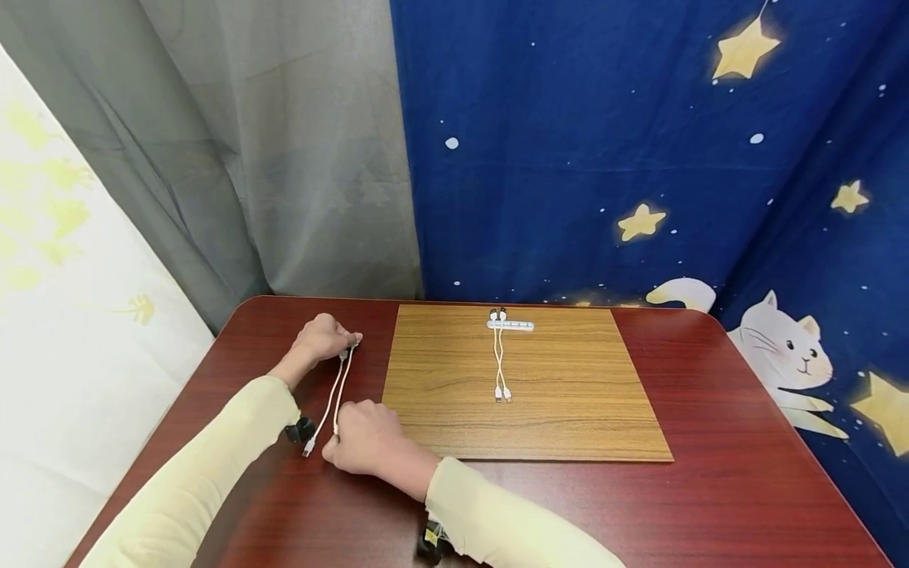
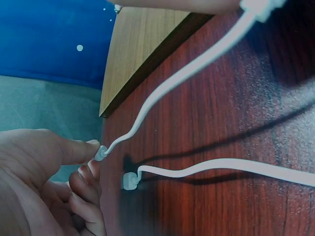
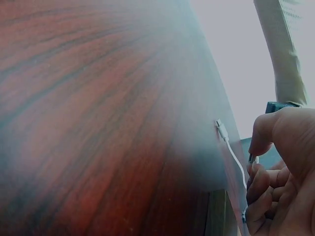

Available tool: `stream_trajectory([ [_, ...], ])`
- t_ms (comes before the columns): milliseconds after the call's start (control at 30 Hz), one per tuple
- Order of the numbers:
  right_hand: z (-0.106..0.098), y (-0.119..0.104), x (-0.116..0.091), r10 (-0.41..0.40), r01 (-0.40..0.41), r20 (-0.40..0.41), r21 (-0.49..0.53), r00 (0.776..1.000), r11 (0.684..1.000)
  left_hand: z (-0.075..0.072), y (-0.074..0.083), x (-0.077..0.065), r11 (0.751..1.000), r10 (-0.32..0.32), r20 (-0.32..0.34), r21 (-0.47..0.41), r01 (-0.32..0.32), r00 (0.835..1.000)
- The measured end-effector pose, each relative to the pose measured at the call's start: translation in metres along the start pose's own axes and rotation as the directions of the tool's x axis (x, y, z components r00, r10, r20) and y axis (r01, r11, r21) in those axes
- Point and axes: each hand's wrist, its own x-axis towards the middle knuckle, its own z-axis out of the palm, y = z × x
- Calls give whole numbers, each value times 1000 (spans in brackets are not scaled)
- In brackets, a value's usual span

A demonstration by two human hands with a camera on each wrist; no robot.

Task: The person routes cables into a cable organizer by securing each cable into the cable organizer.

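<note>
My left hand [image 1: 323, 338] is at the table's left side and pinches one end of a white charging cable [image 2: 172, 81] between thumb and fingers. Closer to me, my right hand [image 1: 369, 438] pinches the plug at that cable's other end, so the cord spans both hands above the tabletop. In the right wrist view a bit of metal plug [image 3: 251, 158] shows between thumb and forefinger. A second white cable [image 2: 221, 167] lies beside it on the table, its near plug [image 1: 308, 448] left of my right hand. Its far plug [image 2: 130, 181] is below my left fingers.
A wood-grain board [image 1: 440, 410] lies on the dark red table [image 1: 554, 513], right of my hands. Near its back edge is a pale cable-clip strip [image 1: 521, 325], with two more white cables [image 1: 496, 347] set at its left end. Curtains [image 1: 568, 158] hang behind the table.
</note>
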Motion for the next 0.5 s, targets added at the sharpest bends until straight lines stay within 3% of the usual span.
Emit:
stream_trajectory([
  [500,-3,11,-2,-9,9,-32,13,999,1000,-7,1,4,999,32,-27,-24,-32,999],
])
